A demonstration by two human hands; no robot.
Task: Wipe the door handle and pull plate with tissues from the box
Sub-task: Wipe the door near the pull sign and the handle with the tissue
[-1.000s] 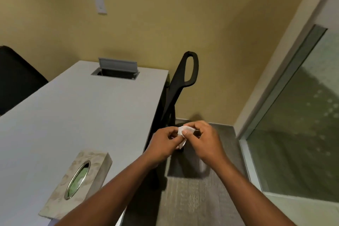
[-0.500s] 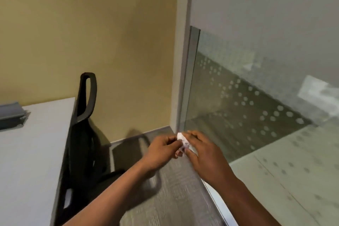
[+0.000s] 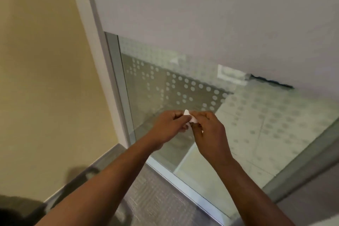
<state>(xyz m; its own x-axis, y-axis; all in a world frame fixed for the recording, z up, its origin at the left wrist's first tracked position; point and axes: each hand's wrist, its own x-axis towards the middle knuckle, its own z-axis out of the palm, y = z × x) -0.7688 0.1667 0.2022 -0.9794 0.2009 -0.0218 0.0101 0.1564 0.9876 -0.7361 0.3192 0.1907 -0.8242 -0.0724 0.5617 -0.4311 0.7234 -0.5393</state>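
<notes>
A small folded white tissue (image 3: 190,117) is pinched between both hands in front of a glass wall. My left hand (image 3: 171,124) grips its left side and my right hand (image 3: 209,130) grips its right side, fingers closed over most of it. Only a small corner of the tissue shows above the fingers. The tissue box, the door handle and the pull plate are out of view.
A glass panel (image 3: 183,86) with frosted dots in a metal frame (image 3: 117,86) fills the right. A yellow wall (image 3: 45,79) stands at left. The top of a black chair (image 3: 16,211) shows at the bottom left, over grey carpet (image 3: 157,200).
My view has swung right, from the table and tissue box past the chair to the glass wall. Both hands have kept hold of the tissue throughout.
</notes>
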